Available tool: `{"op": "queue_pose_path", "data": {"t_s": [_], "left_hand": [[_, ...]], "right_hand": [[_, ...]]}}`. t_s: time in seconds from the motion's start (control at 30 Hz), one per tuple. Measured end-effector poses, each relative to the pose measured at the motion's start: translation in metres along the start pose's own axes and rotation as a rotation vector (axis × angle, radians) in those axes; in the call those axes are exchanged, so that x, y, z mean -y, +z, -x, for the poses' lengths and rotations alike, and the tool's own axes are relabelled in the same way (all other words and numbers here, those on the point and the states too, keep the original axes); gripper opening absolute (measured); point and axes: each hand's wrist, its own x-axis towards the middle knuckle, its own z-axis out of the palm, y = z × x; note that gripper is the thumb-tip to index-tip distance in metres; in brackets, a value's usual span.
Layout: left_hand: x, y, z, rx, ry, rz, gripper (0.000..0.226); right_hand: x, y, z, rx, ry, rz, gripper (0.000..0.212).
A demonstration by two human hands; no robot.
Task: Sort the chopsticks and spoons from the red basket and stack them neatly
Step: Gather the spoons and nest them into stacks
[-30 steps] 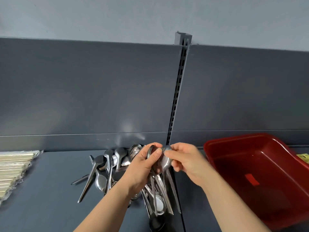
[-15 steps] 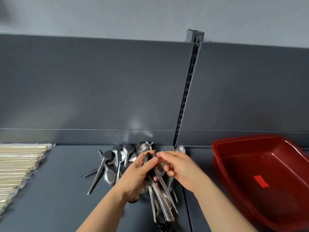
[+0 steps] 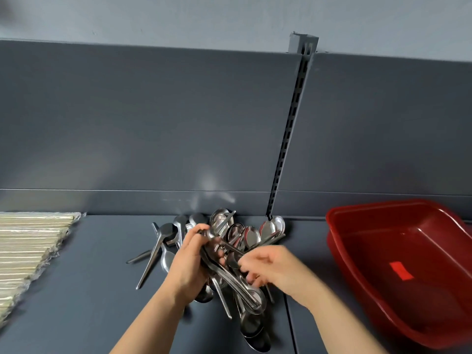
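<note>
**Nesting the spoons into one bundle**

The left hand [image 3: 189, 267] is grasping a nested bundle of spoons [image 3: 245, 293], its fingers [image 3: 198, 231] wrapped round the upper part while the rest is slanting down toward the person. The right hand [image 3: 278, 269] is working just beside it, its curled fingers [image 3: 251, 279] touching the bundle. Motion blur is hiding whether they are pinching a spoon, so I cannot tell.

To do this well, the next spoon should be going in facing the same way as the others. The left grip should be loosening only enough to admit it — otherwise the stack is likely to slide apart.

Loose spoons [image 3: 167, 229] are lying on the counter [image 3: 89, 290] behind both hands, against the back panel. The wrapped chopsticks [image 3: 25, 241] are sitting far left and the red basket [image 3: 383, 213] to the right, with no cutlery showing inside.
</note>
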Motion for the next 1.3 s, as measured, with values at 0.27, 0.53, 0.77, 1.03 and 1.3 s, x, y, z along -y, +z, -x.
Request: {"op": "queue_pose_path", "data": {"t_s": [0.27,0.53,0.77,1.03,1.3], "left_hand": [[-0.014,-0.022,0.0,-0.089,0.118,-0.141,0.014],[-0.018,-0.022,-0.002,-0.074,0.047,-0.204,0.017],[-0.019,-0.02,-0.013,-0.027,-0.037,-0.232,0.015],[-0.017,-0.017,-0.019,-0.006,-0.083,-0.239,0.025],[-0.018,-0.027,-0.017,0.023,-0.072,-0.237,0.026]], "right_hand": [[-0.033,-0.043,-0.044,-0.717,0.167,0.069,0.032],[-0.023,-0.054,-0.08,-0.781,0.373,0.026,0.024],[-0.023,-0.06,-0.074,-0.772,0.411,-0.294,0.012],[-0.022,-0.047,-0.072,-0.675,0.434,-0.035,0.02],[-0.02,-0.04,-0.085,-0.726,0.507,-0.053,0.016]]}}
